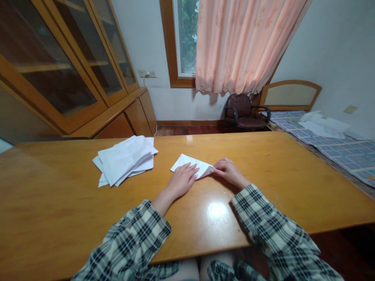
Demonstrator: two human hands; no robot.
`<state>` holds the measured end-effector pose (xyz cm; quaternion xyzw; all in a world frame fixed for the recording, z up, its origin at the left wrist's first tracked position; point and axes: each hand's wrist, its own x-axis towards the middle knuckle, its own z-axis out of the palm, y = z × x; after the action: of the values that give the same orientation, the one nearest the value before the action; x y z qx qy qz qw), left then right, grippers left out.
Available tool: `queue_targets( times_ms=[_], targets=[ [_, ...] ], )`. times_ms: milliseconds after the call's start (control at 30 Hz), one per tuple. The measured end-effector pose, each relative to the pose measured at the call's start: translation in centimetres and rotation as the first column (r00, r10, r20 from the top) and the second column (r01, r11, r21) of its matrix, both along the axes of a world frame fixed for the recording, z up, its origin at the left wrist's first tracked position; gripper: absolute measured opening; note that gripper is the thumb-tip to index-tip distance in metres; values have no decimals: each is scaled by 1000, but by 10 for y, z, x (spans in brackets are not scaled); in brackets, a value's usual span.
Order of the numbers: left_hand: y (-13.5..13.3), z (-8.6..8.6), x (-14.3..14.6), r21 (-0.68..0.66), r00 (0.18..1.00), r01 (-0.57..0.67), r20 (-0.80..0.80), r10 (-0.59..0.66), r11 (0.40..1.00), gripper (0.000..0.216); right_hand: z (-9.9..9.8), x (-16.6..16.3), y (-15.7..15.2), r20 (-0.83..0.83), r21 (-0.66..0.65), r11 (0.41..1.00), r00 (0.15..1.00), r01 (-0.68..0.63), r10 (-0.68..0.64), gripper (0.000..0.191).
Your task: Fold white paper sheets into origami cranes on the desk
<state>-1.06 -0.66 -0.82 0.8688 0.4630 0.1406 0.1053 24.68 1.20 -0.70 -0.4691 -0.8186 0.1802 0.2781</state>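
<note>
A folded white sheet of paper (pixel 187 162) lies on the wooden table (pixel 58 203) in front of me. My left hand (pixel 182 180) rests flat on its near left part, fingers stretched out and together. My right hand (pixel 228 169) is curled at the paper's right corner, its fingertips pinching or pressing that corner down. Both arms wear plaid sleeves.
A loose pile of white papers (pixel 124 160) lies on the table to the left. Behind the table stand a brown office chair (pixel 244 111), a glass-fronted wooden cabinet (pixel 67 70) at left and a bed (pixel 331 140) at right. A pink curtain (pixel 243 43) hangs over the window.
</note>
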Motion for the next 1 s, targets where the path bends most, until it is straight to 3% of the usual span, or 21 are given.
queue_targets(
  times_ms=[433, 633, 1000],
  targets=[
    [-4, 2, 6, 14, 998, 39, 55, -40, 999, 39, -8, -5, 4, 48, 27, 981, 980, 190, -192, 40],
    [-11, 3, 14, 7, 997, 26, 78, -27, 1000, 42, -9, -7, 4, 55, 31, 960, 959, 278, -280, 38],
    [-11, 4, 15, -3, 998, 11, 65, -10, 1000, 52, -10, -9, 5, 46, 41, 954, 953, 298, -299, 23]
  ],
)
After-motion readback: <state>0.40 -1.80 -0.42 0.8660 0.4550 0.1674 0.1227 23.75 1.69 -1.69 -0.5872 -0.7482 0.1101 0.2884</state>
